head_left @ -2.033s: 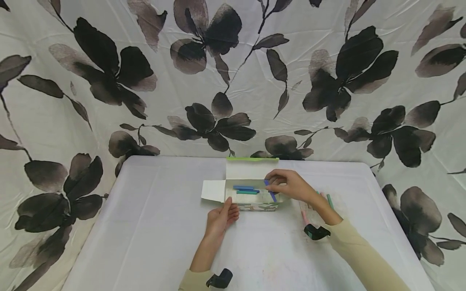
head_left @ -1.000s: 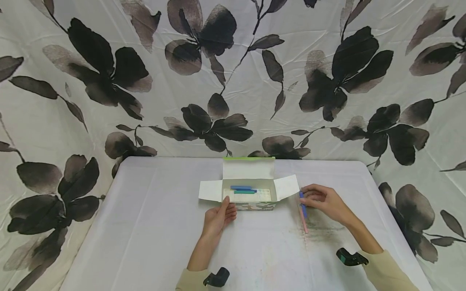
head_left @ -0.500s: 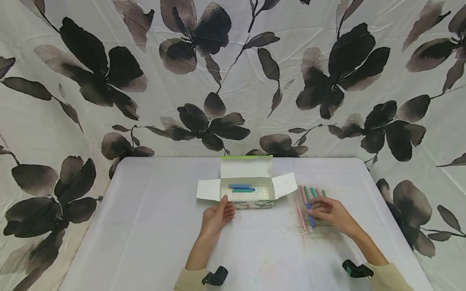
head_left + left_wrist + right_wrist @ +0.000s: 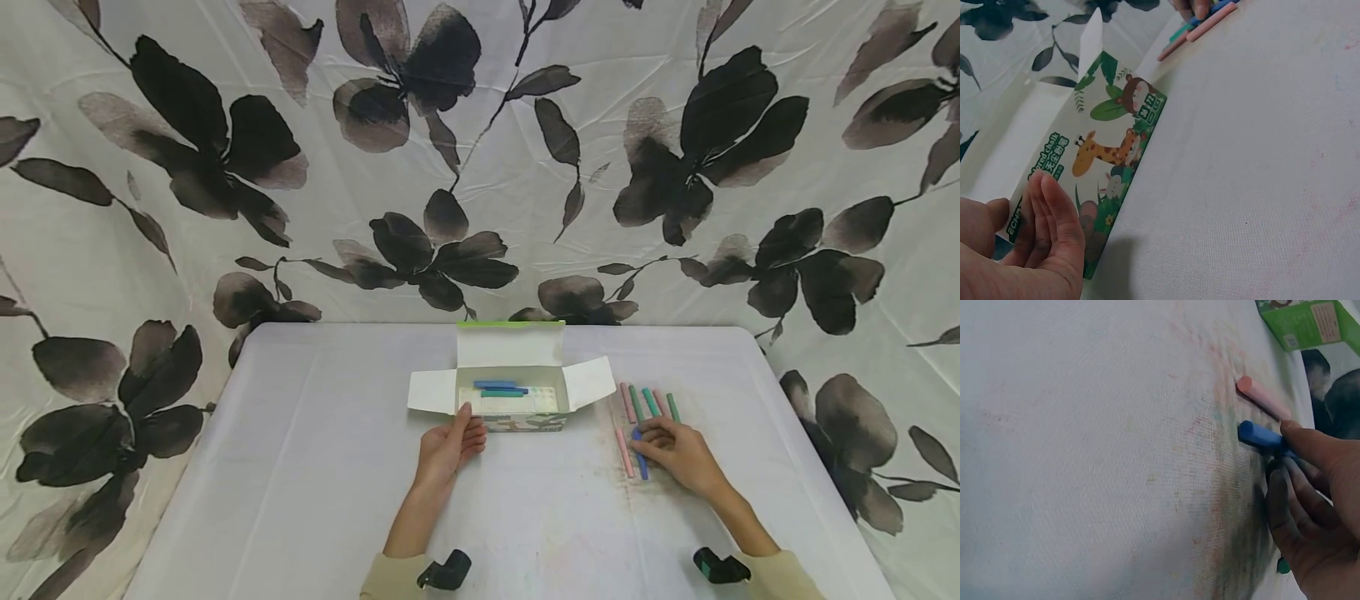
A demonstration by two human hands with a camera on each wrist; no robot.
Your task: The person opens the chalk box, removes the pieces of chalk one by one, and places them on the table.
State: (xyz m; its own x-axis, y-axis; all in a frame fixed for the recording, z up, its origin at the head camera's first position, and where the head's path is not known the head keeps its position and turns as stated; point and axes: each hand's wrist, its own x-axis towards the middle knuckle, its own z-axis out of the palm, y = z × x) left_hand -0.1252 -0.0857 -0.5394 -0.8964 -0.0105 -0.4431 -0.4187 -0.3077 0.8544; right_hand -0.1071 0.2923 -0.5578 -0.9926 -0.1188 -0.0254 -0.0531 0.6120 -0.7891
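Observation:
A cardboard chalk box [image 4: 525, 424] stands with its lid and side flaps spread; its animal-printed front [image 4: 1100, 150] shows in the left wrist view. My left hand [image 4: 447, 450] grips its front left corner, thumb at the rim and fingers along the front. Inside lie blue chalk [image 4: 494, 384] and green chalk [image 4: 502, 394]. Right of the box, my right hand [image 4: 686, 457] pinches a blue chalk stick [image 4: 1260, 435] low over the cloth, between thumb and fingertips. Beside this stick lies a pink chalk stick [image 4: 624, 452]. Part of the blue stick is hidden by the fingers.
Behind the right hand, several pink and green chalk sticks [image 4: 649, 402] lie in a row. The white cloth [image 4: 315, 467] has coloured smudges near them. A floral curtain [image 4: 480, 167] hangs behind the table's far edge.
My right hand has carried the blue chalk stick out of the box, rightward and then toward me, down beside the pink one. The left hand has stayed at the box corner.

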